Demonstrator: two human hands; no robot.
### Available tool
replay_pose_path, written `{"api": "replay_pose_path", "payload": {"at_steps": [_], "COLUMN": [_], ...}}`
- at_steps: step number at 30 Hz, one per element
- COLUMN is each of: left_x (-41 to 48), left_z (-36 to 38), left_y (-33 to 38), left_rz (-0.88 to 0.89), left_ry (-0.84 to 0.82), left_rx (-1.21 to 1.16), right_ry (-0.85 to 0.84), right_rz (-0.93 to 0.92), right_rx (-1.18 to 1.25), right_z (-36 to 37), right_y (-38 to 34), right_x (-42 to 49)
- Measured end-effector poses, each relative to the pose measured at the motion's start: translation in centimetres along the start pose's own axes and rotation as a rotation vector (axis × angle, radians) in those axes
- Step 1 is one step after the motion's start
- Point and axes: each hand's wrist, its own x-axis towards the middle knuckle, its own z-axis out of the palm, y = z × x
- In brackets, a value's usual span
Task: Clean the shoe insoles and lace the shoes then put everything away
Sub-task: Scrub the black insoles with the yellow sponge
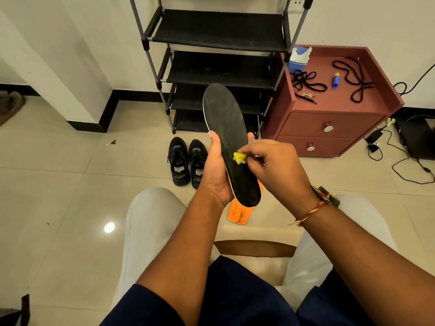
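- The dark insole (pixel 229 142) was held up in front of the person, its long axis running from the heel near the lap up and slightly left to the toe, which pointed toward the black shoe rack (pixel 219 62).
- The left hand (pixel 215 171) gripped the insole along its left edge, thumb (pixel 215 140) lying up the near rim and the fingers wrapped behind, with one fingertip showing past the right edge.
- The right hand (pixel 275 163) pinched a small yellow wad (pixel 239 158) (cloth or sponge, I could not tell which) between curled fingers and pressed it against the middle of the insole's dark face.
- Two orange insoles (pixel 240 214) lay on the floor below the held one, stacked side by side, partly hidden by it.
- A pair of black shoes (pixel 187 162) stood on the tiled floor (pixel 58 184) just left of the left hand, toes toward the person, near the foot of the rack.
- On the reddish bedside table (pixel 334 118) to the right lay black laces (pixel 353 78) in loose coils, a small blue and yellow tube (pixel 336 80) between them, and a blue tub (pixel 297 62) at the back corner.
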Motion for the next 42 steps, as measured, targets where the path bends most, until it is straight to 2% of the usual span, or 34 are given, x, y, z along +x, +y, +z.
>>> {"api": "replay_pose_path", "payload": {"at_steps": [2,6,9,13,16,20,26,30,34,38,42], "left_x": [0.1,0.4,0.7,1.0,0.9,-0.1,-0.1,-0.2,0.3,0.3,0.2], "left_z": [-0.1,-0.7,-0.9,-1.0,-0.6,0.1,0.4,0.1,-0.3,-0.6,-0.4], "left_y": [-0.2,-0.2,0.3,0.4,-0.1,-0.9,-0.9,-0.1,1.1,1.6,1.6], "left_rz": [-0.007,-0.032,0.027,0.047,0.038,-0.024,0.051,0.021,0.095,0.166,0.16], "left_ry": [-0.012,-0.009,0.027,-0.006,-0.017,-0.03,-0.007,-0.021,0.009,-0.01,-0.048], "left_rx": [0.021,0.058,0.082,0.02,-0.002,-0.003,-0.002,0.029,0.063,0.047,-0.018], "right_ry": [0.05,0.019,0.002,-0.071,-0.088,-0.026,-0.053,-0.029,-0.04,-0.086,0.035], "right_rz": [-0.085,-0.279,-0.334,-0.27,-0.251,-0.305,-0.286,-0.323,-0.202,-0.163,-0.075], "right_rx": [-0.068,-0.216,-0.14,-0.05,-0.006,-0.171,-0.245,-0.15,0.012,-0.04,-0.088], "right_z": [0.2,1.6,2.0,2.1,2.3,2.1,1.5,1.6,1.7,1.5,1.4], "right_y": [0.0,-1.2,-1.7,-1.0,-0.2,0.3,0.2,-0.9,-1.2,-1.3,-0.2], "right_x": [0.6,-0.3,-2.6,-4.6,-2.8,1.8,5.9,2.6,-2.7,-6.8,-5.7]}}
